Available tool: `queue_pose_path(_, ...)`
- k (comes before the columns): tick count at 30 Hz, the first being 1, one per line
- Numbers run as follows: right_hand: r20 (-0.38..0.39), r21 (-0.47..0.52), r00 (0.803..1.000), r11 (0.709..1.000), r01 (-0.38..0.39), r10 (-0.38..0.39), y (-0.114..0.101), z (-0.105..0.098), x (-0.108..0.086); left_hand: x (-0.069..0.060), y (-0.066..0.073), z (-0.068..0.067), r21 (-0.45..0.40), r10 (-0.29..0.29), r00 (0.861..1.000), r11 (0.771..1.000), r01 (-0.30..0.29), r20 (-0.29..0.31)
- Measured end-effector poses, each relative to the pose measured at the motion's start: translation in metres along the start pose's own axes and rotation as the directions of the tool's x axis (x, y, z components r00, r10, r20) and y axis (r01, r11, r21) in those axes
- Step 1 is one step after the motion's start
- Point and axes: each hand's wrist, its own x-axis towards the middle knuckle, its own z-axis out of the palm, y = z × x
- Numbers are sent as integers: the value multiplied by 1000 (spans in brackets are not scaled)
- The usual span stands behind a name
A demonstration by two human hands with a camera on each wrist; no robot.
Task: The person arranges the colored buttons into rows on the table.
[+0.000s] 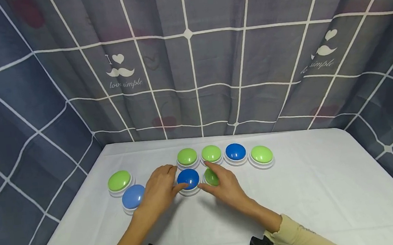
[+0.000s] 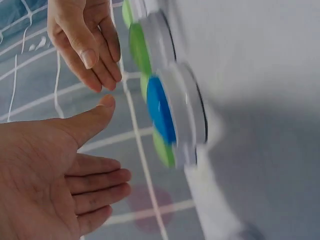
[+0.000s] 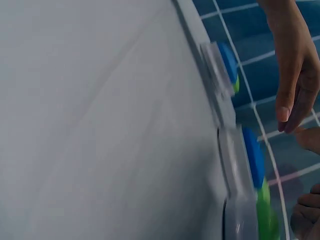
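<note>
A blue push button [image 1: 188,177] with a round white base sits mid-table between my two hands. To its left my left hand [image 1: 160,189] hovers, fingers straight and thumb reaching over the button's edge in the head view. In the left wrist view the left palm [image 2: 40,175] holds nothing and stands apart from the button. My right hand [image 1: 225,186] is above a green push button [image 1: 210,177] just right of the blue one, partly covering it. Its thumb points toward the blue button. Between the right hand's fingers nothing is held.
Behind stands a row with a green button [image 1: 187,156], another green button [image 1: 211,153], a blue button [image 1: 235,152] and a green button [image 1: 261,154]. Left of my left hand are a green button [image 1: 119,181] and a blue button [image 1: 133,196]. A checked curtain [image 1: 212,62] surrounds the white table [image 1: 314,198].
</note>
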Motion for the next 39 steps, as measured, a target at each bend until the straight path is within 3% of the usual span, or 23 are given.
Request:
queue_pose_path(6, 86, 32, 995, 998, 53, -56, -29, 29, 13, -26, -29, -25, 31, -77, 995, 996, 79, -63)
queue_pose_path(12, 157, 66, 985, 996, 62, -71, -47, 60, 19, -55, -52, -44, 6, -177, 983, 984, 178, -48)
queue_pose_path(18, 211, 18, 970, 993, 120, -121, -60, 94, 20, -87, -74, -48, -24, -259, 966, 966, 258, -14)
queue_pose_path(22, 250, -8, 962, 993, 114, -108, -64, 111, 20, -104, -82, -43, -51, -307, 951, 950, 308, 28)
queue_pose_path(27, 310, -47, 948, 995, 92, -73, -66, 128, 20, -113, -87, -38, -78, -348, 935, 933, 352, 64)
queue_pose_path(31, 328, -77, 944, 995, 70, -41, -63, 136, 22, -114, -92, -33, -95, -357, 931, 927, 363, 81)
queue_pose_path(39, 330, -74, 944, 996, 55, -27, -62, 141, 27, -115, -98, -25, -147, -339, 937, 926, 347, 81)
